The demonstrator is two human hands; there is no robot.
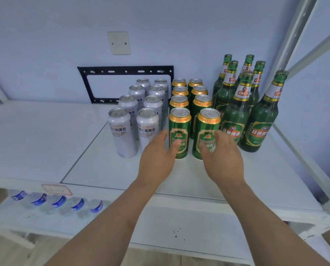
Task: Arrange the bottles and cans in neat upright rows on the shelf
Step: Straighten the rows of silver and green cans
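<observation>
On the white shelf board (237, 179), at the left of the group, tall silver aluminium cans (139, 110) stand upright in two rows running back toward the wall. Just right of them, green cans with gold rims (191, 106) stand in two matching rows, close against the silver ones. The left hand (158, 152) reaches in front of the nearest left green can (180, 131), fingers spread and loosely curved, thumb lying against the can's label; it grips nothing. The right hand (222, 156) is likewise spread wide beside the nearest right green can (206, 133), thumb touching the can's lower front, with no can closed in it. Farthest right, green glass bottles with gold-and-white neck labels (242, 104) stand upright in rows, just beside the green cans. On the lower shelf at bottom left, clear plastic water bottles with blue labels (58, 203) stand in a line.
</observation>
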